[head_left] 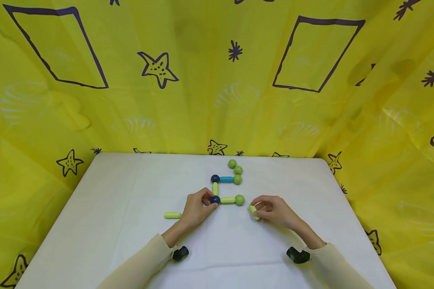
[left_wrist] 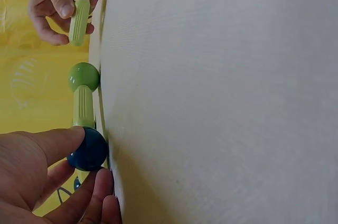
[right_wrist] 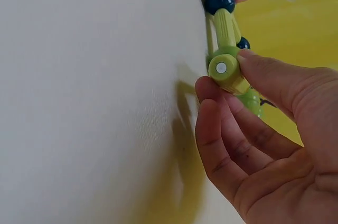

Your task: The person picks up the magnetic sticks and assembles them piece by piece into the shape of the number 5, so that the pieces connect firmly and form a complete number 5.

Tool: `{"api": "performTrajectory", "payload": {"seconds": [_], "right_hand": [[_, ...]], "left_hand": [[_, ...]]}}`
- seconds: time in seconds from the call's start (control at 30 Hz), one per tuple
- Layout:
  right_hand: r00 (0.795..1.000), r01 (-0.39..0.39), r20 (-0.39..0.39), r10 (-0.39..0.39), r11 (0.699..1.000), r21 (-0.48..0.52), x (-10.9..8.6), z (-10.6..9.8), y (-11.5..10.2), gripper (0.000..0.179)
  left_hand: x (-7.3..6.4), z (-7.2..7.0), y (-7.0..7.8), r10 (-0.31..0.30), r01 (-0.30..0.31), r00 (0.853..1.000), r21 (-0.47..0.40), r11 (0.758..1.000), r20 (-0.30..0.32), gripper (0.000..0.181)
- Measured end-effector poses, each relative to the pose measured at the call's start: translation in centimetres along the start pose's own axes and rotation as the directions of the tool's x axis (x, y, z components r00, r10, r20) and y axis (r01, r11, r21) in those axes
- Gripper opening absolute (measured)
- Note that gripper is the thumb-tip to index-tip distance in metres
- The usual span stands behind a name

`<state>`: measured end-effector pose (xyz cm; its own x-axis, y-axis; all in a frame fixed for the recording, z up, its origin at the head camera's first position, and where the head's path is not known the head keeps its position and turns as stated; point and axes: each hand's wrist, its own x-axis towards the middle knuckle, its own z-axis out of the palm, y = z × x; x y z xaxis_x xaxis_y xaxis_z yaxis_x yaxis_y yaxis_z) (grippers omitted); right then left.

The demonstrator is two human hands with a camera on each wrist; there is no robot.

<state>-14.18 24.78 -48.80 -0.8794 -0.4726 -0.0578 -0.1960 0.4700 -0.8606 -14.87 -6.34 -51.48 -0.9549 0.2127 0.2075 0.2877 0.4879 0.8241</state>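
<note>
My left hand (head_left: 197, 206) pinches a dark blue ball (left_wrist: 88, 149) at the near left corner of a small build of balls and rods. From that ball a yellow-green rod (head_left: 228, 200) runs right to a green ball (head_left: 240, 200). Another yellow-green rod (head_left: 215, 188) leads back to a second dark blue ball (head_left: 215, 179), where a blue rod (head_left: 226, 179) joins a further green ball (head_left: 237, 179). To the right of the build, my right hand (head_left: 276, 210) holds a loose yellow-green rod (right_wrist: 229, 74) between thumb and fingers; its round end with a pale disc shows in the right wrist view.
Two more green balls (head_left: 232, 163) sit behind the build, the nearer one close to the blue rod's ball. A loose yellow-green rod (head_left: 172, 215) lies left of my left hand on the white table (head_left: 130, 184). Patterned yellow cloth (head_left: 195, 112) hangs around the table.
</note>
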Motion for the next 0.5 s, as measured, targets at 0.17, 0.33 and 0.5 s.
{"api": "performTrajectory", "payload": {"seconds": [0.17, 0.33, 0.5], "right_hand": [[0.999, -0.033, 0.004, 0.033, 0.998, 0.055, 0.3, 1.1, -0.2, 0.026], [0.999, -0.041, -0.013, 0.042, 0.996, 0.080, 0.6, 1.9, -0.3, 0.027], [0.999, -0.032, -0.026, 0.033, 0.997, 0.068, 0.9, 2.4, -0.5, 0.026]], "left_hand": [[0.0, 0.0, 0.0, -0.002, 0.002, 1.000, -0.011, 1.000, 0.006, 0.021], [0.0, 0.0, 0.0, 0.000, 0.000, 1.000, -0.016, 1.000, 0.005, 0.021], [0.0, 0.0, -0.1, 0.003, -0.003, 1.000, -0.018, 1.000, -0.002, 0.021]]}}
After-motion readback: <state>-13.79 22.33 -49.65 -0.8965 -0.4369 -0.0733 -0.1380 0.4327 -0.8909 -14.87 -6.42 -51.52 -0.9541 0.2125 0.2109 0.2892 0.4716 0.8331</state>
